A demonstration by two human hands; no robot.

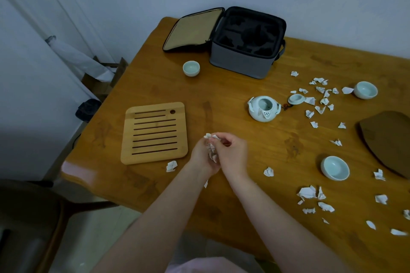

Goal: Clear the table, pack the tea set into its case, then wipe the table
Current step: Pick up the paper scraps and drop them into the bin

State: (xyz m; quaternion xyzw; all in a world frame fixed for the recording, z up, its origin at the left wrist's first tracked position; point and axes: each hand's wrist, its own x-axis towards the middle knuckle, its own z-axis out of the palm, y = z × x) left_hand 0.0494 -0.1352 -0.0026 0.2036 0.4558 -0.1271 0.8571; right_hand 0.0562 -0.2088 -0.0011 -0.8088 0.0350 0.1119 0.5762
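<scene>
My left hand (203, 158) cups a wad of white paper scraps (211, 150) above the wooden table (244, 139). My right hand (233, 153) pinches the top of that wad. Several more paper scraps (319, 95) lie scattered over the table's right half. A pale teapot (264, 108) stands open, its lid (296, 98) beside it. One teacup (191, 68) sits near the open grey case (246, 42); others stand at far right (365, 90) and near right (335, 168). A slatted bamboo tray (154, 133) lies left of my hands.
A brown cloth (388, 139) lies at the table's right edge. One scrap (171, 166) sits just below the tray, another (268, 172) right of my wrists. A chair (33, 217) stands at lower left; a cardboard box (104, 80) rests on the floor by the wall.
</scene>
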